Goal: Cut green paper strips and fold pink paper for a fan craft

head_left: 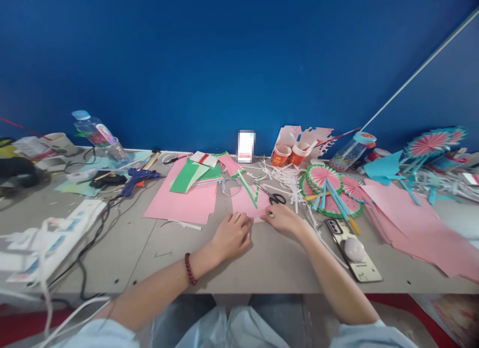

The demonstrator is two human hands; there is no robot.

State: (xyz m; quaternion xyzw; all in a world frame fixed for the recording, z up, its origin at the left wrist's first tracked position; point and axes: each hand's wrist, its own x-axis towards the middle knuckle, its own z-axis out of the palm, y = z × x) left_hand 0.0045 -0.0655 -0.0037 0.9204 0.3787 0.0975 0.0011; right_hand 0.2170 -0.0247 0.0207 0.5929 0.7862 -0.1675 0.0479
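Observation:
A small sheet of pink paper (242, 200) lies in front of me, with a pale strip along its near edge. My left hand (232, 236) has curled fingers at that edge's left end. From the right, my right hand (283, 219) pinches the same edge; the fingertips partly hide it. Thin green strips (253, 200) form a V on the sheet. Black-handled scissors (277, 198) lie just beyond my right hand. A pleated pink paper piece with a green edge (231, 165) rests past the sheet, near a roll of clear tape (232, 187).
Large pink sheets (179, 205) and green paper (187, 176) lie left, near a blue glue gun (138, 179) and power strip (56, 245). Rightward are paper fans (325, 180), a phone (368, 270), paper cups (281, 156) and white paper scraps (286, 177). A blue wall (209, 73) stands behind.

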